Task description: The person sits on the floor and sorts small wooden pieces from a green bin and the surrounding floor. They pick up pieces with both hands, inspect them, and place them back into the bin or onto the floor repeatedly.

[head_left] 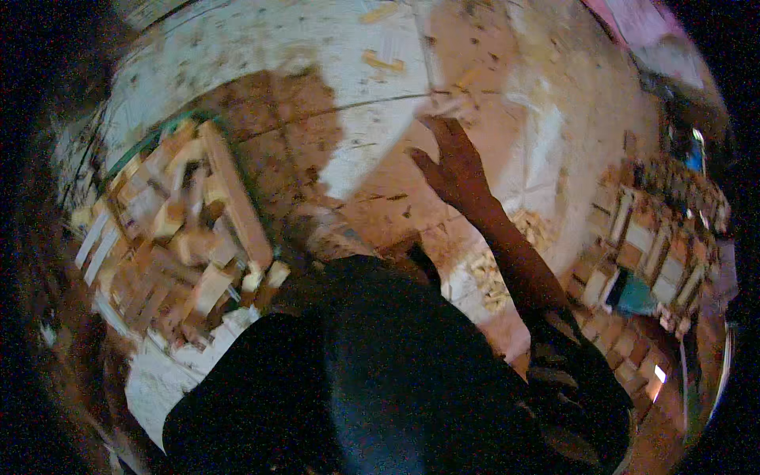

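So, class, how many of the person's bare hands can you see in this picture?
1: the right hand, reaching forward to a small wood piece on the floor. The left hand is hidden or out of view.

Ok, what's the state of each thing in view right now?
Right hand: open, fingers spread, reaching to a small wood strip on the floor.
Left hand: not in view.
Wood blocks: heaped loosely at the left.
Wood pieces: stacked in rows at the right.

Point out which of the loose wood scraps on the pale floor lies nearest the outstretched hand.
The thin pale strip right at the fingertips of the right hand. The other two scraps lie farther up the floor, well clear of the hand.
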The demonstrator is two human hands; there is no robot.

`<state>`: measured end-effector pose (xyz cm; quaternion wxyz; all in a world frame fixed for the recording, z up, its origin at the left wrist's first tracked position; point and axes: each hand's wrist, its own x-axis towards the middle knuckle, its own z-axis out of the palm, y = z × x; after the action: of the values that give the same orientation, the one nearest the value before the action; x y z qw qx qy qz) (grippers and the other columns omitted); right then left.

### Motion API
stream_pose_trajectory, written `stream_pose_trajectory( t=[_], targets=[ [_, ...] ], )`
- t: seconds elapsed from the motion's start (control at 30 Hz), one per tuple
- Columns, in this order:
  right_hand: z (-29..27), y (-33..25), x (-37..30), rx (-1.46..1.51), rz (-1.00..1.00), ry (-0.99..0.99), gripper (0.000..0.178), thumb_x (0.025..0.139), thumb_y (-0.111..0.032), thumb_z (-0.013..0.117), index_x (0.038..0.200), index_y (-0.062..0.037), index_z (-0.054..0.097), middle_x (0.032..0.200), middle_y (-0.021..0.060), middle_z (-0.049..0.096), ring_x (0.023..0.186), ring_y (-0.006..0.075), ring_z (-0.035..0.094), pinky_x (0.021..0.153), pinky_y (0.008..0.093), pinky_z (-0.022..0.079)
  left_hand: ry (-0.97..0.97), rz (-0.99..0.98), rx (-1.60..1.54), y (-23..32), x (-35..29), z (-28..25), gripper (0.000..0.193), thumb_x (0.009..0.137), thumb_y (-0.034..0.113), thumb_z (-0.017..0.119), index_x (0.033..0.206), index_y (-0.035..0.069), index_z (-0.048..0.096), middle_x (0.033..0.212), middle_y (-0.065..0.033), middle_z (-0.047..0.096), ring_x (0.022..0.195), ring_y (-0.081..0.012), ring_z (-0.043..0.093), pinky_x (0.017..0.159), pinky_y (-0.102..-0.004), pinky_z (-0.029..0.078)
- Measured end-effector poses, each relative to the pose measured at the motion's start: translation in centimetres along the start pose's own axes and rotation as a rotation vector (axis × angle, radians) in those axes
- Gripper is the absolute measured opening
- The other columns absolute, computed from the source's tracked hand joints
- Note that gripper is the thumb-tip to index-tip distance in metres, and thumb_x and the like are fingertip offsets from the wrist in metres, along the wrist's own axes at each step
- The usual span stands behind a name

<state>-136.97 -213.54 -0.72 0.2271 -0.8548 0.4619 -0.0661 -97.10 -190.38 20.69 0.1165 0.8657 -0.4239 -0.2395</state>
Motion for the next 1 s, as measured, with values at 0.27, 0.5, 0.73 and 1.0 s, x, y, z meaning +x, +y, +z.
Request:
stream_pose_trajectory(
  t=[0.27, 0.5, 0.73, 1.0],
  targets=[
    [5.9, 9.5, -20.6, 0.035, 0.557, -0.274, 0.074, 0.070, -0.036, 0.080, 0.125, -0.0007, 0.046, 0.121, 0.0226, 0.050, 0.112, 0.0391, 0.050, 0.096, 0.0430, 0.043, -0.148, -0.060, -0.108, -2.3, 1.4, 1.2, 0.045, 0.091, 0.022, 0.058, 0.128, -0.003, 0.051, 0.128, -0.0165, 0.055, 0.118, -0.0259, 0.052, 0.094, -0.0365, 0.042],
    [7.8, 8.8, -21.1, -0.063, 0.638, -0.367, 0.043, 0.078, -0.030, 0.072, 0.107, -0.0019, 0.058, 0.112, 0.0182, 0.056, 0.109, 0.0357, 0.053, 0.089, 0.0420, 0.046, -0.200, -0.068, -0.128, -2.2, 2.0, 1.0, 0.045, 0.092, 0.022, 0.058, 0.128, -0.003, 0.051, 0.128, -0.0167, 0.055, 0.118, -0.0262, 0.052, 0.095, -0.0368, 0.041],
    [5.8, 9.9, -15.2, -0.171, 0.507, -0.287, 0.040, 0.079, -0.032, 0.071, 0.103, -0.0012, 0.062, 0.111, 0.0162, 0.060, 0.105, 0.0322, 0.058, 0.088, 0.0426, 0.046, -0.207, -0.067, -0.158, -2.2, 2.3, 0.7, 0.044, 0.092, 0.021, 0.057, 0.129, -0.003, 0.051, 0.128, -0.0169, 0.055, 0.118, -0.0265, 0.052, 0.095, -0.0371, 0.041],
    [5.0, 16.3, 3.8, -0.093, 0.424, 0.292, 0.064, 0.073, -0.032, 0.079, 0.119, 0.0027, 0.052, 0.106, 0.0200, 0.062, 0.096, 0.0330, 0.060, 0.086, 0.0418, 0.047, -0.203, -0.048, -0.189, -1.7, 2.1, 0.5, 0.043, 0.093, 0.020, 0.056, 0.129, -0.003, 0.050, 0.127, -0.0171, 0.056, 0.118, -0.0269, 0.052, 0.096, -0.0374, 0.041]
  ],
)
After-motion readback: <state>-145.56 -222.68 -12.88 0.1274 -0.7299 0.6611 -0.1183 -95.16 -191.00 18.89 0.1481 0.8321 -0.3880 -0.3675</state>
